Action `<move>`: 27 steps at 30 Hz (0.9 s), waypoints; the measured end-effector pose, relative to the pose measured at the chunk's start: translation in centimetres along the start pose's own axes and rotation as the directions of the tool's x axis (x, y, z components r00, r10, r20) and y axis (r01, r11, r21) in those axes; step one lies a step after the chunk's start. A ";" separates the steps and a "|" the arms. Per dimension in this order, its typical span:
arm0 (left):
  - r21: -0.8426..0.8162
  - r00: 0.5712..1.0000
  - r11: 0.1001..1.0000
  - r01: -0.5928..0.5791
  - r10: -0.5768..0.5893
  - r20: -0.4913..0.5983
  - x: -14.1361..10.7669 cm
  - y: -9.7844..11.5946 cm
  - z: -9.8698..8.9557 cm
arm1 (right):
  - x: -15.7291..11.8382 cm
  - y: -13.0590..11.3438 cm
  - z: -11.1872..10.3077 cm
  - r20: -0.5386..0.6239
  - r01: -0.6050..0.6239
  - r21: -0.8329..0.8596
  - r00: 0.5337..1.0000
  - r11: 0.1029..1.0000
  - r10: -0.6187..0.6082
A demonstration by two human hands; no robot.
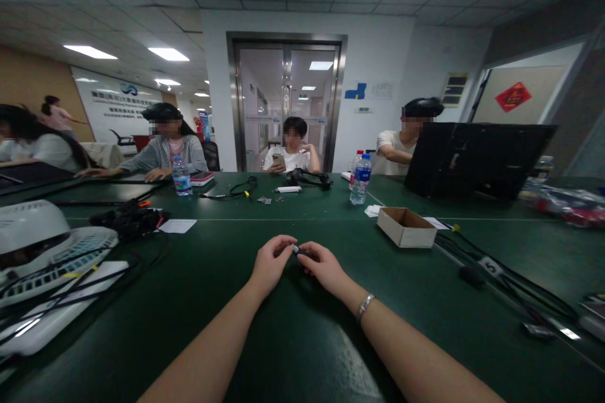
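The open cardboard box stands upright on the green bench, its top wide open; brown inner walls show, though the near side hides part of its floor. Beyond the box and a little to its left stands a clear bottle with a blue cap and a blue label; its fill level is too unclear to tell. A red-capped bottle stands just behind that one, partly hidden by it.

To the left of the box and somewhat nearer the wearer, the small dark object is held up between the hands. Its long axis runs mostly sideways, on a slant: the silver end points left and slightly away from the wearer, the dark end right and nearer, towards the box's side. The right hand pinches the dark part between thumb and fingers. The left hand has its fingertips drawn narrow at the silver end; whether they grip it or only touch it, I cannot tell. Black cables lie to the right of the box
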State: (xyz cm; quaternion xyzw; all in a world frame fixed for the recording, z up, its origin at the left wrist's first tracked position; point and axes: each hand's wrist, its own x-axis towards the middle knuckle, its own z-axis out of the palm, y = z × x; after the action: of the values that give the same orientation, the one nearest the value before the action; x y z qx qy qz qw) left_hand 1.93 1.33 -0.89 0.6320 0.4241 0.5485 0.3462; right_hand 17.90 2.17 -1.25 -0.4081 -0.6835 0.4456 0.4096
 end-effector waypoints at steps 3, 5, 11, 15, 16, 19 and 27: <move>-0.016 1.000 1.000 -0.007 0.007 0.007 0.0 -0.1 0.0 | 0.0 -0.1 0.0 0.005 -0.001 -0.006 1.000 1.000 0.001; -0.024 1.000 1.000 -0.011 0.011 0.013 0.0 -0.1 0.0 | -0.1 -0.3 0.0 0.010 -0.007 -0.011 1.000 1.000 0.007; -0.032 1.000 0.999 0.002 -0.002 0.014 -0.1 0.6 0.0 | 0.0 -0.2 0.0 0.004 -0.008 -0.008 1.000 1.000 0.008; -0.009 1.000 1.000 -0.013 0.013 0.018 -0.1 0.6 0.0 | 0.1 0.0 0.0 0.004 -0.015 -0.022 1.000 1.000 0.015; -0.012 1.000 1.000 -0.015 0.016 0.011 0.0 0.4 0.0 | 0.1 0.0 0.0 0.006 -0.011 -0.025 1.000 1.000 0.011; -0.064 1.000 0.998 0.005 -0.006 -0.016 0.1 -0.2 0.1 | -0.1 -0.2 0.0 0.012 0.000 -0.023 1.000 1.000 0.001; -0.138 0.999 0.990 0.017 -0.024 -0.046 0.2 -0.4 0.3 | -0.1 -0.3 -0.1 0.009 -0.023 -0.019 1.000 1.000 0.023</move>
State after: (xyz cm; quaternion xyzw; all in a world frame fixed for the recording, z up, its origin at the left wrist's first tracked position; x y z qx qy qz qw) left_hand 2.15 1.69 -1.18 0.5887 0.3998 0.5880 0.3845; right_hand 17.93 2.02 -0.92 -0.4175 -0.6848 0.4459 0.3974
